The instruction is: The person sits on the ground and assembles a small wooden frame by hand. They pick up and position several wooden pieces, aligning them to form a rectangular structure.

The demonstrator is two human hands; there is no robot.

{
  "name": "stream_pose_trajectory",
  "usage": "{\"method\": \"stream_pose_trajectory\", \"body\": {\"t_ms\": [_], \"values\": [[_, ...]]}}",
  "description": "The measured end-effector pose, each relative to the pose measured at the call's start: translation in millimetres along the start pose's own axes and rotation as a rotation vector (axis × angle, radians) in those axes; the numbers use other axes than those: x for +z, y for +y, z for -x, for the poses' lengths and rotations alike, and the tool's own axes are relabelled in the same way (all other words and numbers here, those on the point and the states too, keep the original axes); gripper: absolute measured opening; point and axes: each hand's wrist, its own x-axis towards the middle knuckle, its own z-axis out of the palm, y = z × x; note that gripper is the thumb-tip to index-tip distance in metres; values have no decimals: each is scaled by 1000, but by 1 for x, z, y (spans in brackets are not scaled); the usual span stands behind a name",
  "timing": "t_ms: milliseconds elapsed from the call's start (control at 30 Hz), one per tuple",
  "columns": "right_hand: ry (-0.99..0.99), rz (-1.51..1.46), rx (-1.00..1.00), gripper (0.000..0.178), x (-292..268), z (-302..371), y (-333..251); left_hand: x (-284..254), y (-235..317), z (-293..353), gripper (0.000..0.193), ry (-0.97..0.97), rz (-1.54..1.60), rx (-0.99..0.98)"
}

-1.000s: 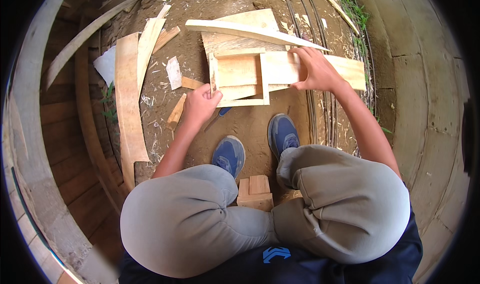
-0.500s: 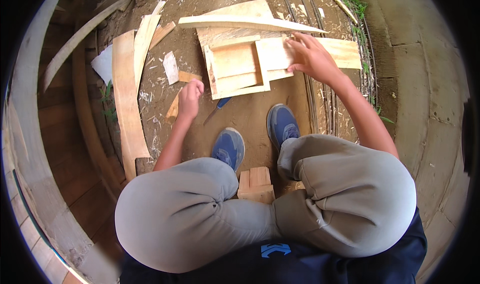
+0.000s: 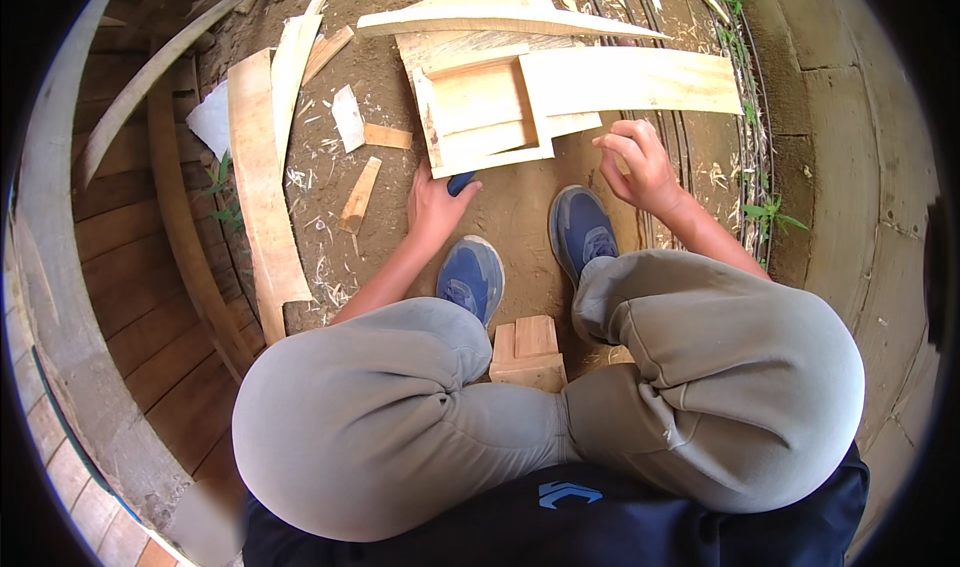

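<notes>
A shallow wooden box-like frame (image 3: 488, 157) lies on a flat board (image 3: 425, 7). By its near left corner is my left hand (image 3: 437, 207), with thumb and fingers around a blue-handled tool (image 3: 461, 183). The tool's shaft is hidden beneath this hand. My right hand (image 3: 648, 172) hovers near the front edge of a long pale plank (image 3: 640, 79) butting against the frame's right side. Its fingers are loosely bent and apart, and I see nothing in them. The frame's right rail stands up beside the plank.
A curved wood strip (image 3: 500, 21) lies behind the frame. Long boards (image 3: 262, 157) and small offcuts (image 3: 358, 195) lie to the left among shavings. Between my shoes and legs stands a wooden block (image 3: 528, 352). Dark rods (image 3: 685, 157) run along the ground at right, beside a concrete edge (image 3: 830, 167).
My left hand has moved right, from beside a small offcut to the blue-handled tool. My right hand has come off the plank, drawing back toward me.
</notes>
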Motion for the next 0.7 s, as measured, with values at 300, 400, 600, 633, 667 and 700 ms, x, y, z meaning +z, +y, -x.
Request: {"method": "stream_pose_trajectory", "body": {"t_ms": [300,400,600,633,667,700], "values": [[254,5,-50,37,-11,-40,21,-47,-22,-5,42,-278,265,-168],[288,139,-88,32,-26,-73,54,-68,-12,-6,42,-346,503,-251],[29,20,14,20,-12,-126,83,-53,21,-7,50,-363,118,-5],[22,22,16,20,-6,-130,79,-52,22,-4,52,-442,107,31],[15,28,18,21,-3,-131,74,-51,23,-2,54,-521,94,71],[13,68,53,20,0,-129,70,-48,22,2,52,-490,118,44]]}}
